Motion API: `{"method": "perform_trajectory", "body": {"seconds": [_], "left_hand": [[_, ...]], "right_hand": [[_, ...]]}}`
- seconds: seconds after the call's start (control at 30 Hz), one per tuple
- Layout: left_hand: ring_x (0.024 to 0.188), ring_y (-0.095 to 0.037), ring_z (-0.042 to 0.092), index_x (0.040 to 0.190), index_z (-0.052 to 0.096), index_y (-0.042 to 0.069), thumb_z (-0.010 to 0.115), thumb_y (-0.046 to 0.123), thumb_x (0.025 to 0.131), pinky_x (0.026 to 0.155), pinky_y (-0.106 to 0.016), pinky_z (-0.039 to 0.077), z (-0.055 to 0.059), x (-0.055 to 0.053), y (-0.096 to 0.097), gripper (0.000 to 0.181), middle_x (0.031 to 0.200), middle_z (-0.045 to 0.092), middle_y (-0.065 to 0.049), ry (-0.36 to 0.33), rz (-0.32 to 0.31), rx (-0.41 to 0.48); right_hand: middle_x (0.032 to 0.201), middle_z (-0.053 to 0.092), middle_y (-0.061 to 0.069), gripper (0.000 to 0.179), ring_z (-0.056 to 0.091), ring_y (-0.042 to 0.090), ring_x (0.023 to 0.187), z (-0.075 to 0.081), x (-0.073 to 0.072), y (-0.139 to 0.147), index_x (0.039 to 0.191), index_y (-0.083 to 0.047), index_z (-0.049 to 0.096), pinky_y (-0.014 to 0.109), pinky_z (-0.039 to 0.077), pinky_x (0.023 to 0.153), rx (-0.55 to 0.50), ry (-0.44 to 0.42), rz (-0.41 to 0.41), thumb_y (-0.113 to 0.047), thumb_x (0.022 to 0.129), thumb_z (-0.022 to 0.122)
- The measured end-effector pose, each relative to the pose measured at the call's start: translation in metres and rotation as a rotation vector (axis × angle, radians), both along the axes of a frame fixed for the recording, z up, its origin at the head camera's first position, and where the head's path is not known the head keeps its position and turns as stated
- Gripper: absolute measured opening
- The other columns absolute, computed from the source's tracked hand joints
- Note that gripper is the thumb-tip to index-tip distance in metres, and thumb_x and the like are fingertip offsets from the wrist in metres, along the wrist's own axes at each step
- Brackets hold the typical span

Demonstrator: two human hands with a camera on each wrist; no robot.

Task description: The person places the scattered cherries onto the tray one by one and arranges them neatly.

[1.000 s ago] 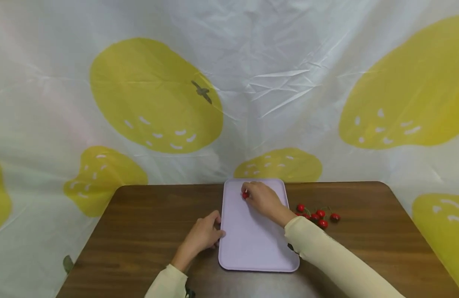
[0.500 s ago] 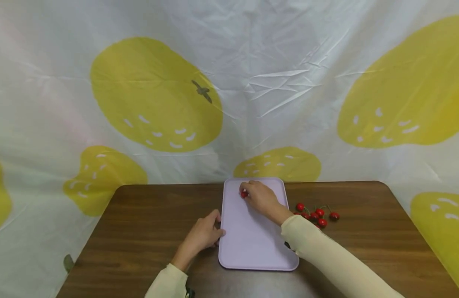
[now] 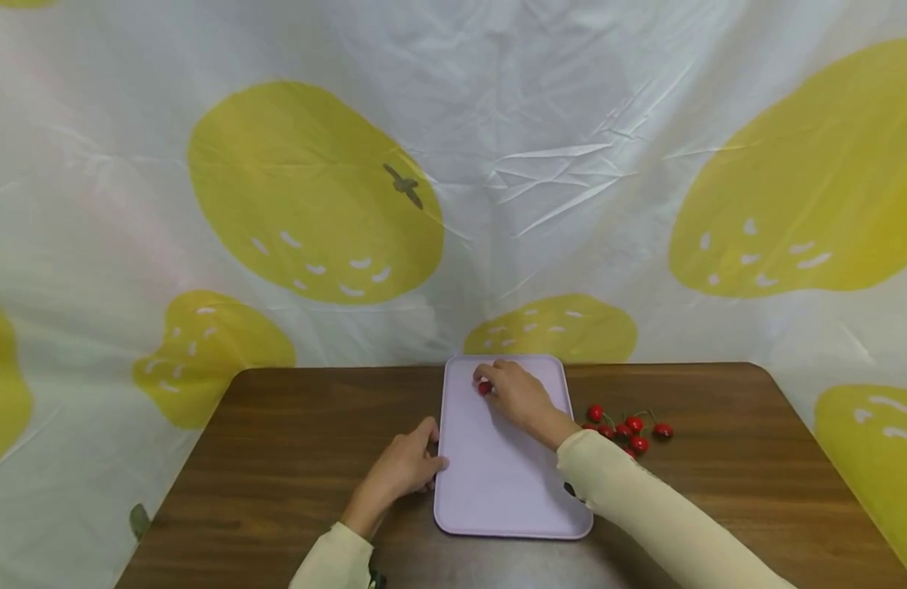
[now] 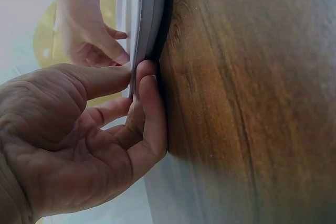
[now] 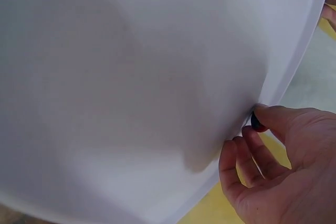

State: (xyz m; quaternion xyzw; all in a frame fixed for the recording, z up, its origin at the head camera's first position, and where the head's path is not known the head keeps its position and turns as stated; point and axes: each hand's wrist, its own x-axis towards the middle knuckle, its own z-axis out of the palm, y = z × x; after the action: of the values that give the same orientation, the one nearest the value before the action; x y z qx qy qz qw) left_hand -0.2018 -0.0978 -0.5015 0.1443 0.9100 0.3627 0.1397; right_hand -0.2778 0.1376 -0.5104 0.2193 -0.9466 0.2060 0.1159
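A pale lilac tray lies lengthwise on the wooden table. Over its far left part, my right hand pinches a red cherry between thumb and fingers. The right wrist view shows that cherry dark and close to the tray surface; whether it touches cannot be told. At the tray's left side, my left hand grips the rim. In the left wrist view the thumb of the left hand lies on the rim's top, with fingers curled at its outer side.
Several red cherries with green stems lie in a loose cluster right of the tray, partly behind the right sleeve. The brown table ends at the back against a white curtain printed with yellow fruit.
Both hands stay almost where they were, the right still pinching the cherry over the tray's far left. The head view shifts only slightly.
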Motion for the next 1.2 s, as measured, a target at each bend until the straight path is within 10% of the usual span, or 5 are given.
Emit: {"method": "perform_trajectory", "body": {"seconds": [0.5, 0.93, 1.2], "left_hand": [[0.055, -0.017, 0.06, 0.113, 0.053, 0.007, 0.074, 0.009, 0.097, 0.053, -0.032, 0.049, 0.0, -0.004, -0.001, 0.026, 0.067, 0.063, -0.004, -0.025, 0.003, -0.006], [0.055, -0.017, 0.06, 0.112, 0.053, 0.007, 0.074, 0.01, 0.097, 0.053, -0.031, 0.049, 0.002, -0.006, -0.002, 0.026, 0.068, 0.063, -0.004, -0.028, 0.002, -0.012], [0.055, -0.017, 0.06, 0.113, 0.053, 0.007, 0.074, 0.011, 0.097, 0.054, -0.031, 0.049, 0.002, -0.006, -0.001, 0.026, 0.068, 0.063, -0.004, -0.02, 0.005, -0.021]], "right_hand": [[0.13, 0.07, 0.016, 0.047, 0.069, 0.035, 0.117, 0.024, 0.016, 0.032, 0.136, -0.012, 0.064, 0.052, 0.059, 0.089, 0.076, -0.093, -0.132, -0.024, 0.093, 0.079], [0.101, 0.071, 0.01, 0.03, 0.068, 0.028, 0.087, 0.045, 0.05, 0.111, 0.115, -0.012, 0.072, 0.048, 0.054, 0.059, 0.138, -0.022, -0.258, -0.025, 0.09, 0.081], [0.09, 0.077, 0.011, 0.036, 0.073, 0.036, 0.077, 0.039, 0.058, 0.132, 0.112, -0.009, 0.071, 0.053, 0.054, 0.059, 0.145, -0.143, -0.327, -0.033, 0.089, 0.082]]}}
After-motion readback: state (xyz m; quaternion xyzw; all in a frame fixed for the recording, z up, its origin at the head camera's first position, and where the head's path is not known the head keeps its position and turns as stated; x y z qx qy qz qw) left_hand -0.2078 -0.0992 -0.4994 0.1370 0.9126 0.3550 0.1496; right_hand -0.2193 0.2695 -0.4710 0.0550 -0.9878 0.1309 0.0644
